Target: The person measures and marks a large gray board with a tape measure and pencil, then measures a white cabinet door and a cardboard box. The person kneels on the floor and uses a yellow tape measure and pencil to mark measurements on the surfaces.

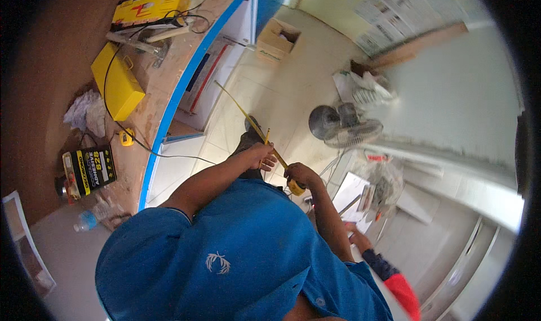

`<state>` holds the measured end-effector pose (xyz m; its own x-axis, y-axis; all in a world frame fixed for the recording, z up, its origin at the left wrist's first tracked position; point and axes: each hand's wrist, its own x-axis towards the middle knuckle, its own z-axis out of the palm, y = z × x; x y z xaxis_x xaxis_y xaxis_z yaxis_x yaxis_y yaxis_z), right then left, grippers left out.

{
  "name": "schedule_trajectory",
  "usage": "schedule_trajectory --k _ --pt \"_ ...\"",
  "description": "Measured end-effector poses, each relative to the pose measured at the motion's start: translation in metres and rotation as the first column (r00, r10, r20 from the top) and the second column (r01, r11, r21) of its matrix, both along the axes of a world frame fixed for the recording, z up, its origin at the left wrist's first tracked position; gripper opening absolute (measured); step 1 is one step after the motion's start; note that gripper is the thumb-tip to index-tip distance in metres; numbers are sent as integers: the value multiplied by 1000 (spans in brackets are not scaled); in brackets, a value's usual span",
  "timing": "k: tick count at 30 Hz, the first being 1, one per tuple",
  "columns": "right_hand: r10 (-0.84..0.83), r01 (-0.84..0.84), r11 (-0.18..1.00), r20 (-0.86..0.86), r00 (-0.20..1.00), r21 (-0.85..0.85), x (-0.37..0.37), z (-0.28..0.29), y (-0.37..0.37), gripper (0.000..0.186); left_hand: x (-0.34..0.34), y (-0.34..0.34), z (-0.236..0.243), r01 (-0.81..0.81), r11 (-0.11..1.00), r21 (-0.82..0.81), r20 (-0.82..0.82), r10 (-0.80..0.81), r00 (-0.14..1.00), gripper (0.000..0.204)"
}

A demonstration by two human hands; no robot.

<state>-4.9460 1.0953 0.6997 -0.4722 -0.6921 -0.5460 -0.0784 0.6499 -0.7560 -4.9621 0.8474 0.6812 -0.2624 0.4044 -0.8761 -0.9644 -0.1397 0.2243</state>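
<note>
On the left I see the worktop (158, 104) carrying a yellow case (116, 87) and a dark tin (90, 170). Past its blue edge, my left hand (263, 156) pinches the tape blade (242, 111) and a pencil (267, 136). The blade runs taut up toward the worktop. My right hand (300, 175) is clenched round the yellow tape measure (295, 188). I judge the blade thin, springy, sharp-edged, best gripped flat; the case is light and solid. A fan (342, 126) stands on the floor at right.
</note>
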Motion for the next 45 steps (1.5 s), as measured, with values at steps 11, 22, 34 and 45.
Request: schedule_trajectory --k 11,22,34,45 --pt "655 -539 688 -98 749 486 -283 58 15 22 -125 -59 8 -96 867 -489 -125 39 991 32" --pt "877 -889 403 187 443 216 -605 -20 17 18 -111 -58 3 43 652 -757 10 -54 998 68" --pt "746 -785 306 376 549 538 -753 40 -168 21 -78 57 -127 -301 657 -692 -215 210 954 57" --pt "852 -706 501 -140 505 501 -732 -62 -270 29 -185 -127 -263 -705 91 -703 -508 629 588 47"
